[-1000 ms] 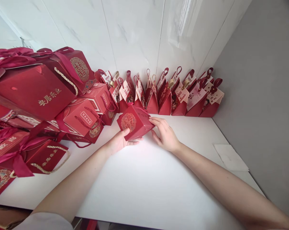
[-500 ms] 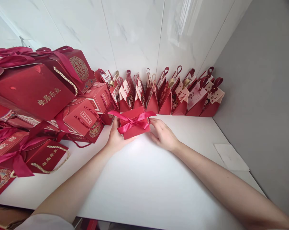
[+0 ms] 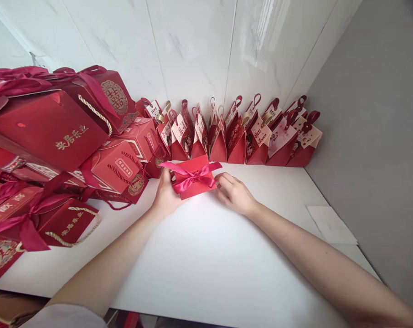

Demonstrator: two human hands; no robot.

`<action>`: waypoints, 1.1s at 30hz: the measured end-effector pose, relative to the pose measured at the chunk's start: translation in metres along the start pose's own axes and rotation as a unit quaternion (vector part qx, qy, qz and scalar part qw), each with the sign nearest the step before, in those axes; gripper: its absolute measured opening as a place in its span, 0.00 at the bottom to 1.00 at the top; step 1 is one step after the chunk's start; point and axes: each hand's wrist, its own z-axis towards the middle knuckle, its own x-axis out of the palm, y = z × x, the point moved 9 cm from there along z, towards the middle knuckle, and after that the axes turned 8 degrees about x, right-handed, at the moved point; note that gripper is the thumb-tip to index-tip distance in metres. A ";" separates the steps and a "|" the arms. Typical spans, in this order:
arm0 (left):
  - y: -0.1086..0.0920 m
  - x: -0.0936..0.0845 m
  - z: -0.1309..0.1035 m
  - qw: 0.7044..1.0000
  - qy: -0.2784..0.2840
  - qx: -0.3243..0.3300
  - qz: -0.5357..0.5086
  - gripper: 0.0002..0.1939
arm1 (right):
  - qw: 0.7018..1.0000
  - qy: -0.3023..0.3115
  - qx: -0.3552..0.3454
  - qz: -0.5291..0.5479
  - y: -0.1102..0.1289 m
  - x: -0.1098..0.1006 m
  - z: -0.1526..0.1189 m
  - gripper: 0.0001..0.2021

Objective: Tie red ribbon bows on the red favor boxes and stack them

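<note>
A small red gift box point(image 3: 200, 190) tied with a crimson ribbon bow point(image 3: 194, 176) is held just above the white table near its middle. My left hand point(image 3: 167, 193) grips its left side, with the thumb along the near edge and the other fingers partly hidden behind the box. At the box's right end is my right hand point(image 3: 235, 193), its fingers curled in a pinch. Whatever lies between those fingertips is hidden.
Large red gift boxes point(image 3: 52, 127) with ribbons and cord handles are stacked on the left. Several small triangular red boxes point(image 3: 236, 146) with strap loops line the tiled wall. A white sheet point(image 3: 330, 224) lies at the right table edge, by a grey wall point(image 3: 374, 136).
The gift box has shifted slightly to the right and turned a little. My right fingers have curled in more at its right end. The surrounding boxes have stayed put.
</note>
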 end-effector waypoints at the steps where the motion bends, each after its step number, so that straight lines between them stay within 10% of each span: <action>1: -0.006 -0.006 0.001 0.997 -0.023 0.035 0.066 0.47 | 1.000 -0.002 0.002 0.005 -0.001 0.000 0.000 0.07; 9: 0.000 -0.007 0.005 0.987 0.016 0.049 0.150 0.57 | 0.991 0.023 0.029 0.128 -0.012 0.004 0.003 0.08; 14: -0.022 -0.017 0.010 0.977 0.050 0.117 0.172 0.33 | 0.975 -0.035 0.140 0.170 -0.042 0.002 0.003 0.08; 18: -0.042 -0.042 0.010 0.967 -0.039 0.152 0.201 0.41 | 0.953 -0.107 0.206 0.194 -0.070 -0.003 0.001 0.08; 21: -0.054 -0.046 0.006 0.954 -0.090 0.170 0.232 0.30 | 0.944 -0.117 0.220 0.216 -0.080 -0.003 0.001 0.10; 28: -0.070 0.007 -0.005 0.929 0.095 0.226 0.278 0.28 | 0.941 -0.033 0.163 0.294 -0.045 -0.004 0.004 0.15; 33: -0.074 -0.008 -0.006 0.933 -0.007 0.195 0.301 0.33 | 0.941 -0.013 0.095 0.325 -0.018 -0.013 0.001 0.17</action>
